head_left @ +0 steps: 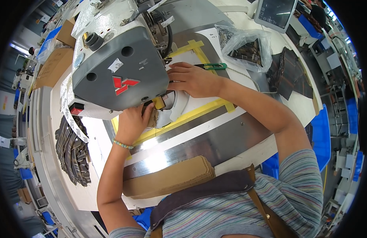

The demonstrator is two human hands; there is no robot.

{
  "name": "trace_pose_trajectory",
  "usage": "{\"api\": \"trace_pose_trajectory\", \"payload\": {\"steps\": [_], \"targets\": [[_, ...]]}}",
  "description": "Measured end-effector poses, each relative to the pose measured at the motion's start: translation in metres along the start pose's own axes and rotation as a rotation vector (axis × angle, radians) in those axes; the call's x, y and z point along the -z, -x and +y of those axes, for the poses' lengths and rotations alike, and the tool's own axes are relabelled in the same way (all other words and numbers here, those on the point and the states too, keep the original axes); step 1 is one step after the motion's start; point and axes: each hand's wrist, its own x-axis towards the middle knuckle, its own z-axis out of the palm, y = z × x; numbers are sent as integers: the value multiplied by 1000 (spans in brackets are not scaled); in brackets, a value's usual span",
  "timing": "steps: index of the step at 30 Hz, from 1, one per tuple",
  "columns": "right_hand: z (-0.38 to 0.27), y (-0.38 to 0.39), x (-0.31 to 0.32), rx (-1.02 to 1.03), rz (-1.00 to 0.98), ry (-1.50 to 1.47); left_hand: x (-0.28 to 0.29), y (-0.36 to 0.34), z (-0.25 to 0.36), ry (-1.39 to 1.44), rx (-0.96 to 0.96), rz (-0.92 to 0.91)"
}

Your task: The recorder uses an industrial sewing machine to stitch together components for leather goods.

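Note:
A large grey-and-white industrial sewing machine (124,63) fills the upper left and covers part of the work spot. My left hand (131,122), with a beaded bracelet at the wrist, reaches under the front of its head. The thumb lies beside a small yellow block (158,103); the other fingers are mostly hidden. From the right, my right hand (197,81) rests palm down, fingers stretched toward the machine, their tips partly out of sight. Below it curves a white plate (179,106). A green-handled tool (215,66) lies just beyond this hand.
Yellow tape (209,113) frames the white work surface. Stacked brown pieces (167,178) lie at the front edge. Dark striped fabric strips (72,150) are piled left, fabric panels (292,73) right. A clear plastic bag (247,49) and a screen (275,14) stand behind.

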Motion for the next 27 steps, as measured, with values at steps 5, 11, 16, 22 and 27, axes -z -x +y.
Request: {"api": "trace_pose_trajectory", "payload": {"steps": [5,11,16,22,27], "targets": [[1,1,-4,25,-2,-88,-4,-1,0,-1,19,12],[1,2,-3,37,-3,-90,-4,0,9,12,108,62],[-14,11,-1,108,-52,-145,11,10,27,129,152,83],[-41,22,8,170,-121,-148,13,14,39,479,265,29],[-48,21,10,-207,-64,89,-3,8,33,704,529,-1]]}}
